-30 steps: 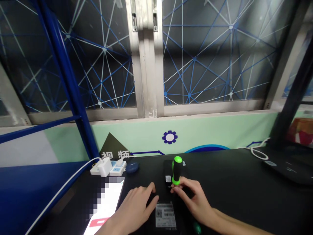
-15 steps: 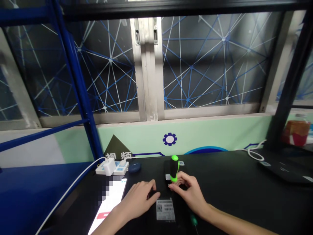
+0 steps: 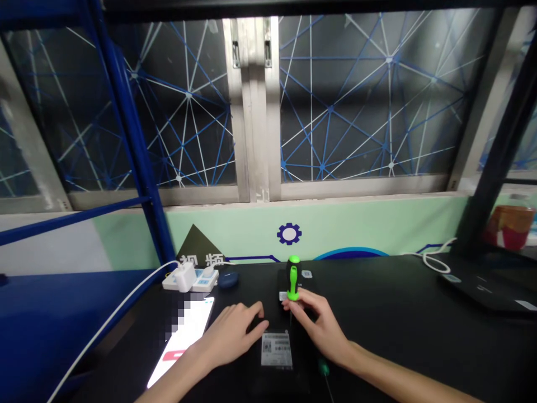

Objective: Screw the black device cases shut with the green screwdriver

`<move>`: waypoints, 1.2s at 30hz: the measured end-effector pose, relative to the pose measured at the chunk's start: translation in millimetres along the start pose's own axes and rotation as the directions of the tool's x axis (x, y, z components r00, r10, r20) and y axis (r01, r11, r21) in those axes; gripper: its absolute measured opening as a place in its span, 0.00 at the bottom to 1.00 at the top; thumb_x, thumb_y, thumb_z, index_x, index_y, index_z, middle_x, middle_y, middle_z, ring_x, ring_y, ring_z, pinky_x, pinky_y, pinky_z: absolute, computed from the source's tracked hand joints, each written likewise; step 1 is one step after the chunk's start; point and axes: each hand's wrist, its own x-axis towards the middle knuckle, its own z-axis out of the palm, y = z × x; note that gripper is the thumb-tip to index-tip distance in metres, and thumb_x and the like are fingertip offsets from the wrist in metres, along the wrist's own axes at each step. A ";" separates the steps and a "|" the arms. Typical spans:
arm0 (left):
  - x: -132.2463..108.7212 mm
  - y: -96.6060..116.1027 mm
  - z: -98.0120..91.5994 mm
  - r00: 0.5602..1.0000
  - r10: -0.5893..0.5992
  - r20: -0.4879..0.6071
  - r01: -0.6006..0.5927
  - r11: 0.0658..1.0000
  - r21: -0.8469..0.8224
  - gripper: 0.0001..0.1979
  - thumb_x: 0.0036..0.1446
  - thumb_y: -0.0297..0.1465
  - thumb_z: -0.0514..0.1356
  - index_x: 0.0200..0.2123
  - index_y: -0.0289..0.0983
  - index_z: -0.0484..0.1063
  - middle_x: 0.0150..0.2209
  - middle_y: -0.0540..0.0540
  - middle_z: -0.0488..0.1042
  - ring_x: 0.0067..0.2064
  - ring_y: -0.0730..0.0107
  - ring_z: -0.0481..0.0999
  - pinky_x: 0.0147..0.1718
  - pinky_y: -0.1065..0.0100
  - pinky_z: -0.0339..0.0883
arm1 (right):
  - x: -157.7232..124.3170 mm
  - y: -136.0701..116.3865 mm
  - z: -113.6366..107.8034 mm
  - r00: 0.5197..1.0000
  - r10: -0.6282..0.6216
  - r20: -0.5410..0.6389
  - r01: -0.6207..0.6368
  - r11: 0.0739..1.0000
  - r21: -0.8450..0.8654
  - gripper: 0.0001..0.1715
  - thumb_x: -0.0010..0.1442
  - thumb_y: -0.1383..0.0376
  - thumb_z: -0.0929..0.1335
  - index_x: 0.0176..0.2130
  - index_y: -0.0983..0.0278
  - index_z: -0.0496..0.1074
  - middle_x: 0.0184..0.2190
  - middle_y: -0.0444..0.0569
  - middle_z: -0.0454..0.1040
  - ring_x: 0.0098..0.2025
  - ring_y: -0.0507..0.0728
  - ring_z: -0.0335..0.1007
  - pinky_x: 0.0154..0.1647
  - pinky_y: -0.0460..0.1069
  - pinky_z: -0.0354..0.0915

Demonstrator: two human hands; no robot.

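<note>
From my remote seat I saw the right hand [image 3: 321, 330] with its fingers clamped around the lower end of a green-and-black screwdriver [image 3: 293, 278], which stood nearly upright near the far end of a flat black box [image 3: 279, 378] on the black desk [image 3: 398, 324]. Its thin shaft dropped toward the box, but I could not tell whether the tip sat in a screw, since the fingers and dark surfaces hid it. If that tip was not seated, any sideways pressure could have made it skid and mark the box or its white label [image 3: 276, 350]. The left hand [image 3: 232, 330] lay on the near left part of the box, its fingers close together and gently curled, not gripping anything I could make out. Only light contact there could have let the box shift under downward force. A second green-handled tool [image 3: 323, 368] lay just beyond the right fingers at lower centre, where a forearm could have knocked it. At the left, the lit phone [image 3: 187, 341] sat just beside the left wrist, exposed to a careless sweep.
</note>
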 end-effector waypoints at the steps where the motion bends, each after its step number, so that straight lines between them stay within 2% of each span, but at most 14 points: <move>1: 0.2 0.5 -0.1 1.000 0.000 -0.002 0.000 1.000 -0.003 0.16 0.69 0.45 0.48 0.43 0.43 0.70 0.28 0.50 0.71 0.33 0.61 0.74 0.30 0.68 0.56 | 0.7 1.1 0.6 1.000 0.007 -0.005 -0.007 1.000 0.005 0.13 0.64 0.59 0.68 0.32 0.64 0.77 0.29 0.48 0.75 0.31 0.55 0.69 0.33 0.47 0.65; 3: 0.5 1.4 -0.4 1.000 0.006 0.003 -0.006 1.000 -0.011 0.15 0.69 0.45 0.48 0.43 0.43 0.69 0.28 0.51 0.71 0.32 0.61 0.74 0.30 0.68 0.56 | 1.9 3.6 1.8 0.998 0.056 -0.009 -0.055 0.997 0.057 0.12 0.61 0.59 0.71 0.29 0.64 0.75 0.26 0.46 0.73 0.28 0.53 0.67 0.30 0.47 0.64; 7: -0.3 2.3 -1.5 1.000 0.015 0.018 -0.015 1.000 -0.017 0.15 0.69 0.44 0.48 0.44 0.44 0.69 0.28 0.51 0.71 0.33 0.60 0.74 0.30 0.68 0.58 | 2.3 7.6 2.3 0.988 0.151 -0.040 -0.142 0.974 0.179 0.12 0.56 0.59 0.75 0.31 0.64 0.73 0.24 0.44 0.75 0.27 0.54 0.71 0.30 0.46 0.67; 12: -1.8 2.5 -2.8 1.000 0.015 0.018 -0.015 1.000 0.011 0.17 0.70 0.45 0.46 0.45 0.43 0.69 0.31 0.48 0.73 0.35 0.59 0.75 0.32 0.66 0.60 | 1.4 2.9 -0.7 0.995 0.095 -0.008 -0.093 0.989 0.117 0.09 0.61 0.61 0.71 0.32 0.64 0.75 0.27 0.48 0.80 0.29 0.55 0.75 0.33 0.48 0.68; 17: -1.4 2.3 -2.5 0.999 0.030 0.015 -0.030 1.000 0.005 0.17 0.70 0.45 0.46 0.44 0.43 0.69 0.31 0.49 0.73 0.35 0.59 0.75 0.32 0.66 0.60 | 0.5 -4.8 -2.9 0.998 0.052 0.032 -0.054 0.996 0.073 0.12 0.66 0.61 0.66 0.37 0.63 0.77 0.32 0.49 0.81 0.35 0.57 0.75 0.41 0.50 0.67; 19: -1.6 2.4 -1.6 0.999 0.034 0.013 -0.034 0.999 -0.004 0.17 0.70 0.45 0.46 0.44 0.43 0.69 0.31 0.48 0.73 0.35 0.59 0.76 0.33 0.66 0.60 | 1.0 -5.2 -2.8 0.998 0.047 0.036 -0.049 0.996 0.071 0.12 0.67 0.61 0.66 0.37 0.63 0.77 0.34 0.49 0.79 0.36 0.56 0.74 0.40 0.49 0.67; 23: -2.4 3.5 -1.2 0.999 0.035 0.011 -0.035 0.999 -0.013 0.16 0.70 0.44 0.46 0.45 0.43 0.69 0.33 0.48 0.74 0.37 0.58 0.76 0.35 0.65 0.62 | 4.0 0.0 -0.8 0.999 0.040 -0.001 -0.040 0.997 0.071 0.12 0.61 0.61 0.72 0.28 0.64 0.75 0.28 0.46 0.73 0.31 0.54 0.68 0.33 0.47 0.64; 28: -1.9 4.7 -2.1 0.999 0.024 0.023 -0.024 1.000 0.000 0.16 0.70 0.44 0.46 0.46 0.44 0.68 0.34 0.48 0.74 0.37 0.57 0.76 0.35 0.65 0.63 | 5.9 6.5 0.2 0.985 0.166 -0.039 -0.154 0.963 0.223 0.11 0.53 0.61 0.76 0.31 0.64 0.73 0.25 0.43 0.74 0.27 0.53 0.70 0.31 0.46 0.66; 32: -0.9 4.4 -2.2 0.999 0.027 0.034 -0.027 1.000 -0.004 0.16 0.70 0.44 0.45 0.46 0.44 0.68 0.35 0.47 0.75 0.38 0.57 0.76 0.35 0.65 0.62 | 3.9 1.1 -2.5 0.994 0.107 -0.013 -0.104 0.983 0.148 0.08 0.60 0.62 0.72 0.32 0.64 0.75 0.28 0.47 0.79 0.31 0.55 0.74 0.35 0.48 0.68; 36: -1.2 4.6 -2.4 0.999 0.023 0.040 -0.024 1.000 0.003 0.16 0.70 0.44 0.45 0.46 0.44 0.68 0.35 0.47 0.75 0.38 0.57 0.76 0.35 0.65 0.62 | 2.6 -4.3 -2.4 0.999 0.047 -0.012 -0.046 0.996 0.075 0.09 0.64 0.62 0.68 0.34 0.64 0.76 0.30 0.48 0.79 0.32 0.55 0.72 0.36 0.48 0.66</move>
